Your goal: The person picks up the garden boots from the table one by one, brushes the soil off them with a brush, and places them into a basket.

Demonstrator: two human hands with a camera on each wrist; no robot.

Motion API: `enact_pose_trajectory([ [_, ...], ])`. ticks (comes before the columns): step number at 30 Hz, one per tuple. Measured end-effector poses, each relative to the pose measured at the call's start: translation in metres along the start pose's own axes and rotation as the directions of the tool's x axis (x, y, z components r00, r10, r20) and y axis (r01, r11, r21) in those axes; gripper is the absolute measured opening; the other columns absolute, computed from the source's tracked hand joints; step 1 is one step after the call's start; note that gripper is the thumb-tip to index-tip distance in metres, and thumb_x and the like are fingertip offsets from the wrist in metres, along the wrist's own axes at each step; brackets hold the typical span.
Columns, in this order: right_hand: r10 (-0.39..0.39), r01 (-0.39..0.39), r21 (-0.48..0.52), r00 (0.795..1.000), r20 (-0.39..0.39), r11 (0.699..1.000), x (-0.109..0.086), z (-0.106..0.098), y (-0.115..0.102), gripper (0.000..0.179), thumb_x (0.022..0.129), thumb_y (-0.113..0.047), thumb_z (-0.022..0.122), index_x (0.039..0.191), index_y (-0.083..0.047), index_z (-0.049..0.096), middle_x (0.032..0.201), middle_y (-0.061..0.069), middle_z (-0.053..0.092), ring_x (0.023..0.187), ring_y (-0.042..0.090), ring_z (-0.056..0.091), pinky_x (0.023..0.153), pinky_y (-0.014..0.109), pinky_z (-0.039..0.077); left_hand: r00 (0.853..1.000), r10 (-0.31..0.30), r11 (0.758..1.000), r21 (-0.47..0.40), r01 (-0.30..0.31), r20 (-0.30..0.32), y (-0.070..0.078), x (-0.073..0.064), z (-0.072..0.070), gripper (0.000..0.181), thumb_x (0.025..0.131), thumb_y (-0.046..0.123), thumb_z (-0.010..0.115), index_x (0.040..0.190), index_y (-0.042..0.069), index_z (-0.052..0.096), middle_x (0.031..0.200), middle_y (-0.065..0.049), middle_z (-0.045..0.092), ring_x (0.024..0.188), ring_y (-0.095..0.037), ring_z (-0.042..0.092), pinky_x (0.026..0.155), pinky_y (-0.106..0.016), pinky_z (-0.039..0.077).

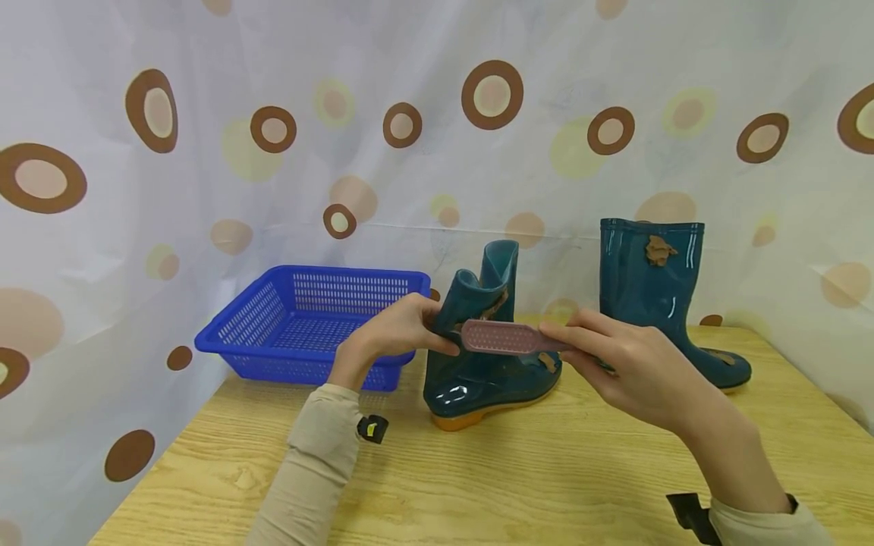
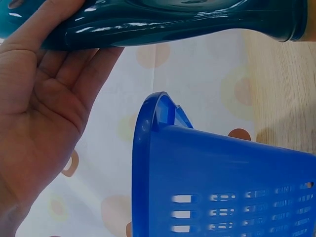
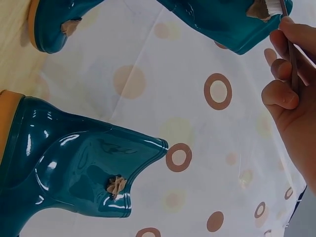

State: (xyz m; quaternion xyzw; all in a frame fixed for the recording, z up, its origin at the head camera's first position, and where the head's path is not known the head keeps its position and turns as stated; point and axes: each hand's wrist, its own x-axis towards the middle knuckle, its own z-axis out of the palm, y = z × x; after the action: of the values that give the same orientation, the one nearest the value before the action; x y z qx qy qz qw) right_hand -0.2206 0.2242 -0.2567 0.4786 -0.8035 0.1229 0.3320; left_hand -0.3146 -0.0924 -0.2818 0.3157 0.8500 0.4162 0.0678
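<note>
A dark green rubber boot (image 1: 488, 383) with a yellowish sole stands on the table, its upper shaft bent in. My left hand (image 1: 401, 327) grips the shaft from the left side; in the left wrist view its thumb and fingers lie on either side of the glossy rubber. My right hand (image 1: 631, 368) holds a pink brush (image 1: 501, 337) by its handle, in front of the shaft. White bristles (image 3: 273, 6) meet a brown, mud-like patch (image 3: 257, 10) near the boot's top. Another brown patch (image 1: 548, 362) marks the foot.
A second green boot (image 1: 631, 284) stands upright at the right, with brown patches on its shaft (image 1: 658, 250) and toe. Left of the held boot sits a blue plastic basket (image 1: 273, 364) with slotted walls. Behind the wooden table (image 1: 519, 478) hangs a white sheet with circles (image 1: 437, 182).
</note>
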Motion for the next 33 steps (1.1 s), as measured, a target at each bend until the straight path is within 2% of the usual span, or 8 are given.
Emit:
enact_pose_trajectory([
  [4,0.002,-0.002,0.001,1.0,0.016,1.0,-0.001,0.0,0.0,0.041,0.087,-0.004,0.071,0.127,-0.012,0.068,0.092,-0.012,0.054,0.062,-0.006,0.038,0.054,0.006,0.031,1.0,0.007,1.0,0.003,-0.008,0.003,-0.001,0.0,0.001,0.027,0.081,0.018,0.083,0.106,0.012,0.075,0.097,-0.001,0.077,0.09,-0.013,0.071,0.094,-0.035,0.055],
  [15,0.004,-0.004,0.003,0.999,0.041,1.0,-0.002,-0.002,0.001,0.047,0.079,0.0,0.076,0.124,-0.014,0.069,0.09,-0.015,0.051,0.063,-0.007,0.037,0.054,0.005,0.031,1.0,0.012,1.0,0.013,-0.012,-0.004,-0.002,0.001,0.002,0.028,0.081,0.017,0.083,0.107,0.011,0.075,0.096,-0.002,0.077,0.088,-0.013,0.071,0.093,-0.035,0.055],
  [20,0.005,-0.005,-0.001,0.999,0.05,1.0,-0.002,-0.004,0.001,0.044,0.081,-0.002,0.076,0.122,-0.015,0.07,0.089,-0.015,0.051,0.062,-0.008,0.036,0.055,0.006,0.03,1.0,0.018,1.0,0.007,-0.018,-0.001,-0.002,0.001,0.001,0.029,0.081,0.017,0.083,0.108,0.01,0.074,0.097,-0.003,0.077,0.089,-0.013,0.071,0.093,-0.035,0.055],
  [27,0.052,-0.05,-0.024,0.993,0.101,0.998,-0.002,-0.008,-0.002,0.04,0.082,-0.004,0.076,0.119,-0.018,0.071,0.089,-0.016,0.052,0.063,-0.008,0.038,0.055,0.008,0.031,1.0,0.021,1.0,0.01,-0.021,-0.009,-0.002,0.002,0.0,0.027,0.081,0.017,0.083,0.106,0.01,0.075,0.094,-0.003,0.077,0.087,-0.013,0.07,0.089,-0.032,0.056],
  [30,0.049,-0.049,-0.003,0.995,0.091,0.999,-0.003,-0.011,-0.003,0.04,0.081,-0.004,0.077,0.117,-0.019,0.071,0.09,-0.016,0.053,0.065,-0.008,0.04,0.055,0.007,0.032,1.0,0.025,1.0,0.006,-0.025,-0.01,-0.002,0.001,0.0,0.028,0.081,0.017,0.083,0.106,0.01,0.075,0.095,-0.003,0.076,0.087,-0.013,0.07,0.089,-0.032,0.056],
  [33,0.02,-0.021,0.026,0.999,0.047,0.999,-0.003,-0.014,-0.002,0.023,0.094,-0.016,0.068,0.117,-0.018,0.071,0.092,-0.016,0.054,0.064,-0.008,0.039,0.055,0.005,0.031,1.0,0.022,1.0,0.004,-0.022,-0.013,-0.003,0.001,0.0,0.028,0.081,0.017,0.083,0.107,0.011,0.075,0.096,-0.002,0.077,0.088,-0.014,0.071,0.09,-0.033,0.056],
])
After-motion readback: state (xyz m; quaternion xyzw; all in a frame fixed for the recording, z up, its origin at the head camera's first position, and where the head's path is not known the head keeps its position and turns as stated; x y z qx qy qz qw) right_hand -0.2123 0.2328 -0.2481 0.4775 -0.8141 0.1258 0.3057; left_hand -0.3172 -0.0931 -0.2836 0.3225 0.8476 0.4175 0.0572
